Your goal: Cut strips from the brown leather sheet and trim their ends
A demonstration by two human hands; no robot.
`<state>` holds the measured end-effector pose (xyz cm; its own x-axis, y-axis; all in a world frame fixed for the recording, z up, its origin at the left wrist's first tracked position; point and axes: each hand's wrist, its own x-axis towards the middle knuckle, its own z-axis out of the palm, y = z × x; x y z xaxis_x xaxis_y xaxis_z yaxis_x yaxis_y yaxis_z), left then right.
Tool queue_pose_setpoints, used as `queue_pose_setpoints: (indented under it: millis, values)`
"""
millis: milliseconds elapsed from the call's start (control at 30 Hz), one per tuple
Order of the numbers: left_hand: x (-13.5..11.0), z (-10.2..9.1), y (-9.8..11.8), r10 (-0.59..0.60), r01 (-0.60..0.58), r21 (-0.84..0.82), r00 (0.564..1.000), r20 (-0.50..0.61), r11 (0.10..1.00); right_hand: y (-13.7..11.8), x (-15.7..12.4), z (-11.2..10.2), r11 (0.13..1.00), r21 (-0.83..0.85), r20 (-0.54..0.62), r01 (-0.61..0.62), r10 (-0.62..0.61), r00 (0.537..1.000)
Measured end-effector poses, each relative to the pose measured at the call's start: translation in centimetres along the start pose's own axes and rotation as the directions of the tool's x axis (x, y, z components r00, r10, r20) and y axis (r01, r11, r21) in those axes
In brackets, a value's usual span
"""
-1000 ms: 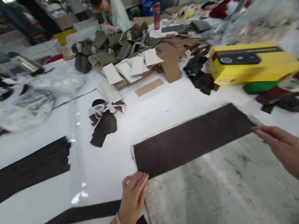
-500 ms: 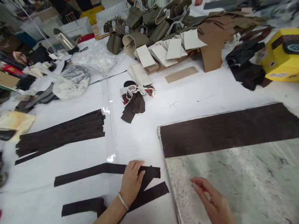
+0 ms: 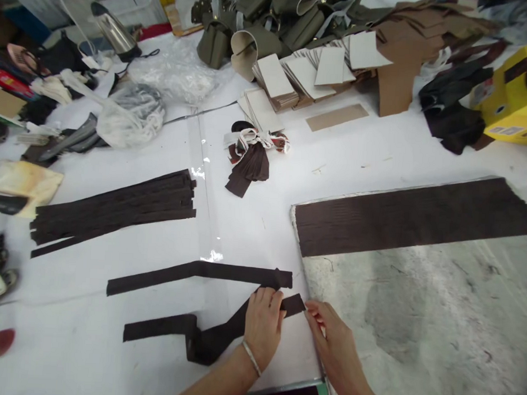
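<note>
Two long dark brown strips, seemingly leather or fabric, lie on the white tabletop in front of me. Across the nearer strip (image 3: 214,339), which is bent and folded, rests my left hand (image 3: 263,321), its fingers together and curled down on it close to the right end. My right hand (image 3: 333,337) is at that same end, thumb and fingertips pinched at its tip. Just beyond, the farther strip (image 3: 237,273) lies loose. A pale bracelet (image 3: 252,357) circles my left wrist.
Left holds a stack of dark strips (image 3: 117,210). A pale stained board (image 3: 408,311) carries a wide dark panel (image 3: 417,214) on the right. Farther back are a tied bundle (image 3: 250,167), white cards (image 3: 330,65), olive pieces (image 3: 273,21) and a yellow box (image 3: 516,104).
My left hand has shifted from the farther strip onto the nearer one. My right hand has come left off the board to the strip's end. The camera view has tilted down.
</note>
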<state>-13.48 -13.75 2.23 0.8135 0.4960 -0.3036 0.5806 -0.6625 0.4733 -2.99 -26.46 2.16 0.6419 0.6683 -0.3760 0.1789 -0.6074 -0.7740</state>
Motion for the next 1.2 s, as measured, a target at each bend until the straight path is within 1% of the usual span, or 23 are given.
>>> queue_pose_setpoints:
  millis: [67, 167, 300, 367, 433, 467, 533, 600, 633, 667, 767, 833, 900, 967, 1067, 1133, 1200]
  values:
    - [0.0, 0.4, 0.2, -0.028, 0.028, 0.017, 1.000, -0.008, 0.999, 0.3, -0.3, 0.5, 0.999, -0.036, 0.008, 0.002, -0.002, 1.000]
    - [-0.1, 0.6, -0.1, -0.033, 0.033, 0.010, 0.999, -0.011, 0.999, 0.6, -0.6, 1.0, 0.997, -0.073, 0.006, 0.013, -0.013, 1.000]
    - [-0.7, 0.3, -0.7, -0.026, 0.023, -0.094, 0.999, -0.036, 0.995, 0.4, -0.6, 1.4, 0.994, -0.111, -0.001, 0.012, -0.012, 1.000]
    - [-1.2, -0.1, -0.9, 0.014, -0.023, -0.176, 0.999, -0.052, 0.984, 0.0, -0.5, 1.5, 0.995, -0.103, -0.027, 0.013, -0.015, 1.000]
    - [-1.6, -0.8, -0.9, 0.081, -0.097, -0.266, 0.994, -0.073, 0.959, -0.4, -0.4, 1.5, 0.999, -0.054, -0.050, 0.004, -0.006, 0.999]
    - [-1.8, -1.1, -0.9, 0.115, -0.135, -0.307, 0.990, -0.082, 0.942, -0.6, -0.3, 1.5, 1.000, -0.003, -0.036, -0.007, 0.007, 0.999]
    - [-2.1, -1.9, -0.7, 0.165, -0.187, -0.374, 0.982, -0.091, 0.908, -1.1, -0.3, 1.3, 0.989, 0.142, 0.063, -0.051, 0.043, 0.997]
    - [-2.3, -2.6, -0.4, 0.171, -0.190, -0.424, 0.982, -0.083, 0.886, -1.8, -0.4, 1.1, 0.961, 0.252, 0.175, -0.109, 0.066, 0.982]
    - [-2.4, -3.0, -0.2, 0.153, -0.171, -0.451, 0.985, -0.076, 0.876, -2.3, -0.5, 0.9, 0.954, 0.274, 0.195, -0.120, 0.067, 0.978]
    - [-2.5, -3.3, 0.0, 0.126, -0.143, -0.481, 0.990, -0.066, 0.865, -2.8, -0.7, 0.7, 0.955, 0.274, 0.188, -0.113, 0.062, 0.980]
    - [-2.4, -4.3, 0.3, 0.047, -0.048, -0.583, 0.999, -0.016, 0.811, -4.4, -1.4, -0.2, 0.976, 0.214, 0.099, -0.038, 0.017, 0.995]
    - [-2.3, -4.9, 0.1, 0.036, 0.002, -0.652, 0.998, 0.045, 0.758, -5.4, -1.9, -1.0, 0.983, 0.184, 0.062, -0.014, 0.003, 0.998]
    - [-2.1, -5.4, -0.6, 0.061, 0.061, -0.724, 0.988, 0.141, 0.687, -6.2, -2.3, -1.9, 0.984, 0.179, 0.013, -0.021, 0.019, 1.000]
    - [-1.9, -6.1, -1.9, 0.107, 0.154, -0.793, 0.958, 0.266, 0.589, -6.8, -2.5, -2.7, 0.979, 0.197, -0.071, -0.045, 0.061, 0.996]
    - [-1.7, -7.4, -4.7, 0.172, 0.346, -0.827, 0.873, 0.457, 0.443, -7.0, -2.6, -3.6, 0.968, 0.242, -0.207, -0.058, 0.110, 0.972]
    - [-1.5, -8.3, -6.8, 0.195, 0.427, -0.812, 0.825, 0.530, 0.398, -6.7, -2.6, -3.9, 0.953, 0.296, -0.249, -0.066, 0.144, 0.958]
    - [-1.4, -9.1, -9.0, 0.204, 0.464, -0.797, 0.800, 0.565, 0.388, -6.3, -2.4, -3.9, 0.917, 0.387, -0.261, -0.094, 0.206, 0.943]
